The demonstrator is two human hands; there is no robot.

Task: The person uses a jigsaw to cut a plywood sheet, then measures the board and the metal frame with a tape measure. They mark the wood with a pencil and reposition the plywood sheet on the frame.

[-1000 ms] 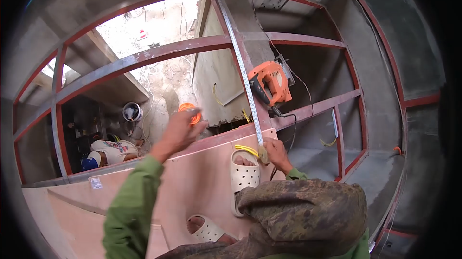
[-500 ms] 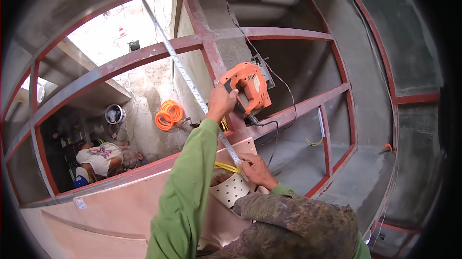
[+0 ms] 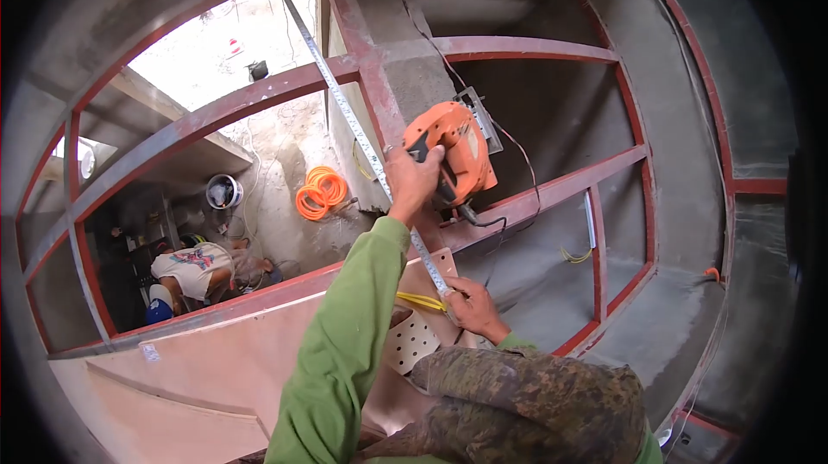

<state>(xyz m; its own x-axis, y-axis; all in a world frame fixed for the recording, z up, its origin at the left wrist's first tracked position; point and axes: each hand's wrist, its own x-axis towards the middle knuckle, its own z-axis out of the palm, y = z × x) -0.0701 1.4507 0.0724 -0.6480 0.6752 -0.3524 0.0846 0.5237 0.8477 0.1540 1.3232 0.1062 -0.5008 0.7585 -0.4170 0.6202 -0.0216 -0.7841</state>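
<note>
My left hand [image 3: 411,178], in a green sleeve, is closed on the handle of an orange jigsaw [image 3: 468,153]. The saw's metal base plate faces away to the upper right, and a dark cord leaves its lower end. My right hand [image 3: 476,309] pinches the near end of a long, pale, graduated tape measure [image 3: 349,116]. This strip slants to the upper left, passing close by my left wrist. Below my right hand lie a white perforated piece [image 3: 412,343] and a yellow strip [image 3: 421,301]. My camouflage-covered leg [image 3: 526,391] is beside them.
Red-edged metal framing [image 3: 250,103] surrounds me, with openings to a lower level. Down there, a person in a white shirt [image 3: 194,272] bends near a bucket [image 3: 224,191] and a coiled orange hose [image 3: 321,193]. A pinkish panel [image 3: 207,362] lies at lower left. Thin wires [image 3: 528,172] hang along the framing.
The view has shifted, so the surroundings sit slightly farther right. The jigsaw has turned a little in my left hand. Both hands keep their holds.
</note>
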